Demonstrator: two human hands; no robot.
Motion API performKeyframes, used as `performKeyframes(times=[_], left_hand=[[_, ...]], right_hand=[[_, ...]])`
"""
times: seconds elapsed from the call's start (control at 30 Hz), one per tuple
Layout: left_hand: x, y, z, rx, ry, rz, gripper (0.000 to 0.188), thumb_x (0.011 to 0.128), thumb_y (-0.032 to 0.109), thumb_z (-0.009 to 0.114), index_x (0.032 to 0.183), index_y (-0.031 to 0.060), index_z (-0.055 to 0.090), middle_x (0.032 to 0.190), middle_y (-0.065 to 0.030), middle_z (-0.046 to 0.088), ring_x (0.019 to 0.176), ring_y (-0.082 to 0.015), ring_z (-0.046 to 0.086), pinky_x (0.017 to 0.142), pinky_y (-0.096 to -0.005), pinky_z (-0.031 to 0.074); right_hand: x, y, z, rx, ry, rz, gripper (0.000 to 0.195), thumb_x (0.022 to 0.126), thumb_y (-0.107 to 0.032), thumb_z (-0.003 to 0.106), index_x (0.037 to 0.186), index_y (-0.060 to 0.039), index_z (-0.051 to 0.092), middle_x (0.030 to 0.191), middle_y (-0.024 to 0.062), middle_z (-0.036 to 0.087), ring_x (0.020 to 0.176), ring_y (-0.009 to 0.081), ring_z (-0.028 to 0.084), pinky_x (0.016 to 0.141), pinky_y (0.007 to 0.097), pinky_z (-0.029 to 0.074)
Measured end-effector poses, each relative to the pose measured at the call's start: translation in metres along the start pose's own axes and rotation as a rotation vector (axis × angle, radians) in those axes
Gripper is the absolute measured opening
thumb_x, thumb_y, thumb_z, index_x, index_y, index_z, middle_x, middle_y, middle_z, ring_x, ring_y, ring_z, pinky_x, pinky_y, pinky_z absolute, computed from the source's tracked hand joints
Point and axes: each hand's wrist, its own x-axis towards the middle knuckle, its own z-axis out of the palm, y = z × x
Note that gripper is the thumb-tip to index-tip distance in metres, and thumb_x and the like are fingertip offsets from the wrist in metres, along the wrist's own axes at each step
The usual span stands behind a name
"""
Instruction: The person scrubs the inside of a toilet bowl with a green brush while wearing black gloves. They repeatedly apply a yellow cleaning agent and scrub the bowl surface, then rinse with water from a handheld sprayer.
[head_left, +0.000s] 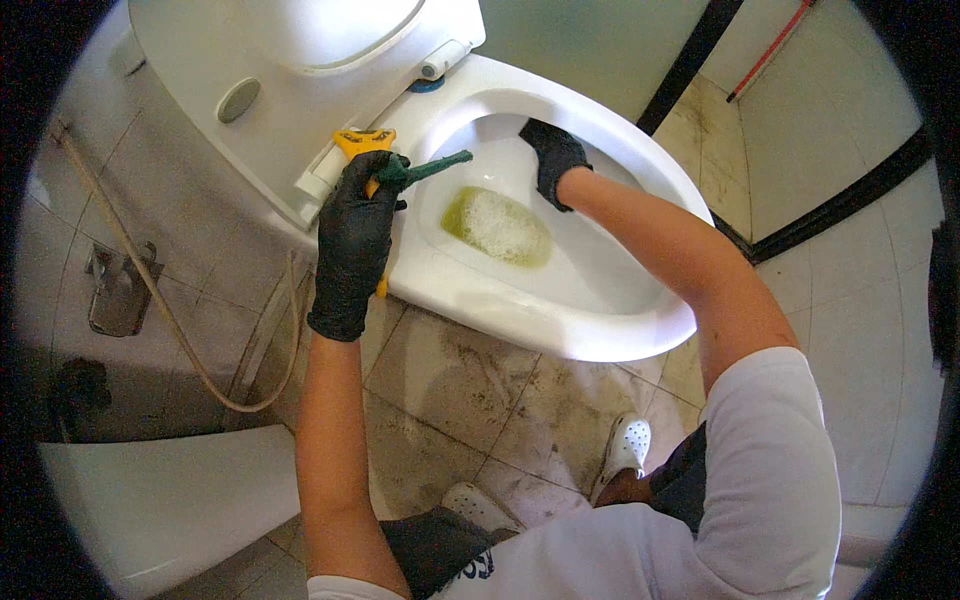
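My left hand (352, 232), in a black glove, is closed around a yellow scraper-like tool (365, 140). Its wide head sticks up above the fingers, and a yellow tip shows below them. From the same grip a slim dark green piece (441, 166) points toward the bowl; its kind is unclear. In the white toilet bowl (600, 262), my black-gloved right hand (556, 156) reaches against the inner wall under the far rim. Its fingertips are hard to make out, so whether they hold anything is hidden. Yellowish water with white foam (499, 226) lies at the bottom of the bowl.
The toilet's raised seat and lid (202, 45) lean back at upper left. A beige hose (180, 330) loops by the tiled wall, near a metal paper holder (120, 292). Dirty floor tiles (450, 390) lie below. A black-framed glass partition (690, 67) stands beyond the bowl.
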Motion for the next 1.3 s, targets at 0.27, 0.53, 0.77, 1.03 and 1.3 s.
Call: performKeyframes(times=[0.27,0.53,0.77,1.03,1.3], left_hand=[[-0.009,0.0,-0.008,0.068,0.041,-0.03,0.024,0.086,0.01,0.048,0.11,0.0062,0.051,0.106,-0.0061,0.057,0.095,-0.016,0.055,0.075,-0.0281,0.048],[0.003,0.002,0.002,-0.015,-0.007,-0.032,0.024,0.086,0.01,0.048,0.11,0.0059,0.051,0.107,-0.006,0.057,0.094,-0.0164,0.055,0.074,-0.0281,0.048],[-0.006,-0.001,-0.007,0.027,0.023,-0.071,0.023,0.086,0.013,0.049,0.108,0.0063,0.051,0.105,-0.0049,0.057,0.093,-0.0156,0.055,0.075,-0.0281,0.047],[-0.001,0.004,-0.002,-0.017,0.01,-0.051,0.022,0.088,0.013,0.049,0.108,0.0067,0.052,0.103,-0.0047,0.058,0.09,-0.0144,0.055,0.074,-0.028,0.046],[-0.004,-0.004,-0.013,0.019,0.022,-0.042,0.024,0.086,0.013,0.05,0.109,0.006,0.052,0.102,-0.0049,0.057,0.091,-0.0148,0.055,0.074,-0.0285,0.048]], right_hand=[[-0.095,-0.009,-0.053,0.963,0.074,0.727,0.052,0.089,-0.04,0.04,0.133,-0.0121,0.035,0.134,0.0118,0.037,0.123,0.0276,0.033,0.103,0.0386,0.024],[-0.004,0.0,-0.01,-0.006,-0.059,0.106,0.049,0.084,-0.021,0.042,0.132,-0.0193,0.034,0.142,0.0119,0.022,0.13,0.0285,0.022,0.108,0.0386,0.018],[-0.09,-0.013,-0.052,0.802,0.123,0.757,0.054,0.076,-0.012,0.05,0.128,-0.0116,0.039,0.138,0.0171,0.027,0.127,0.0328,0.025,0.107,0.0363,0.021],[-0.01,0.025,0.003,0.12,0.086,-0.016,0.054,0.074,-0.012,0.051,0.127,-0.0097,0.04,0.136,0.0177,0.032,0.126,0.0319,0.027,0.106,0.0368,0.022],[-0.097,0.025,-0.049,-0.765,-0.351,0.013,0.045,0.091,-0.02,0.035,0.135,-0.011,0.029,0.14,0.0117,0.027,0.129,0.0271,0.024,0.108,0.0341,0.02]])
